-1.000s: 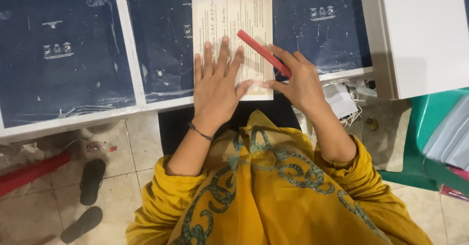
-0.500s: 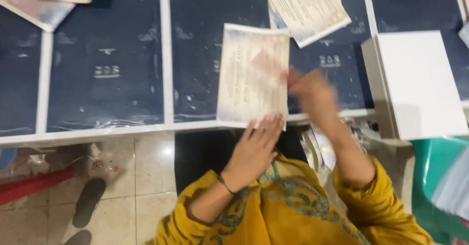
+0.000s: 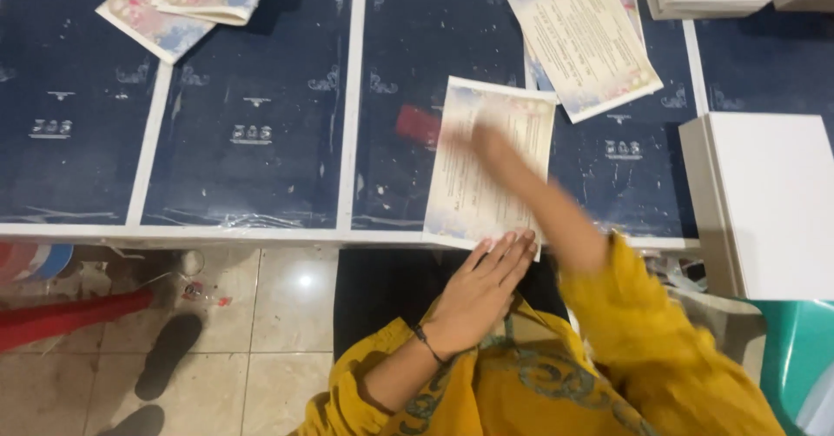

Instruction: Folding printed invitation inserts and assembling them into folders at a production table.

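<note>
The printed sheet [image 3: 486, 162] lies on the counter [image 3: 347, 123], long axis running near to far. Left hand [image 3: 486, 284] rests flat and open on its near edge. Right hand [image 3: 491, 145], blurred, sweeps above it toward a red object [image 3: 419, 125]; its grip cannot be made out.

Printed sheet [image 3: 486, 162]: cream paper, pastel floral border, fine print lines. Lies flat on the dark blue table surface, portrait, tilted slightly clockwise; bottom edge at the white table edge, top-right corner just beside another similar sheet. Red flat tool [image 3: 419, 125]: blurred, small, rectangular, sits at the sheet's left edge over the blue surface; exact contact unclear.
</note>
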